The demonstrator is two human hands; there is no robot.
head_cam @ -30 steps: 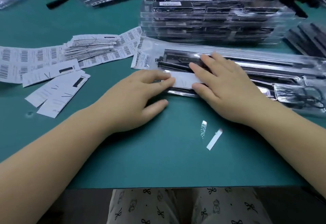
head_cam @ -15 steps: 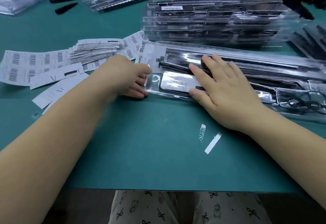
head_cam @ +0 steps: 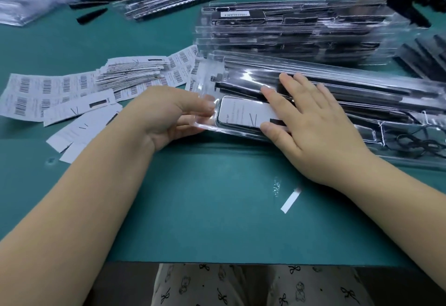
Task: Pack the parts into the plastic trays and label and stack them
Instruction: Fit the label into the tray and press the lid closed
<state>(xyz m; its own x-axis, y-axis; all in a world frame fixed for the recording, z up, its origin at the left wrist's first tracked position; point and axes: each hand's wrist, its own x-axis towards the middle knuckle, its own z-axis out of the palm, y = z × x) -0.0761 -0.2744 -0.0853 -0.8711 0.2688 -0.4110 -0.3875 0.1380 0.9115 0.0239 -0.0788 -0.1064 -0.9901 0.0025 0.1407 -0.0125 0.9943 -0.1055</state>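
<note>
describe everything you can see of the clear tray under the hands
The clear tray is a long, glossy transparent plastic blister lying flat on the green table, holding black parts and a white card at its near left end. The left hand pinches its left edge; the right hand rests flat on top. A stack of similar trays sits behind.

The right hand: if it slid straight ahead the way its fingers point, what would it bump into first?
Probably the stack of packed trays at the back. The right hand lies flat on the front tray, fingers pointing up-left across its long black parts. Depth is hard to judge.
</note>
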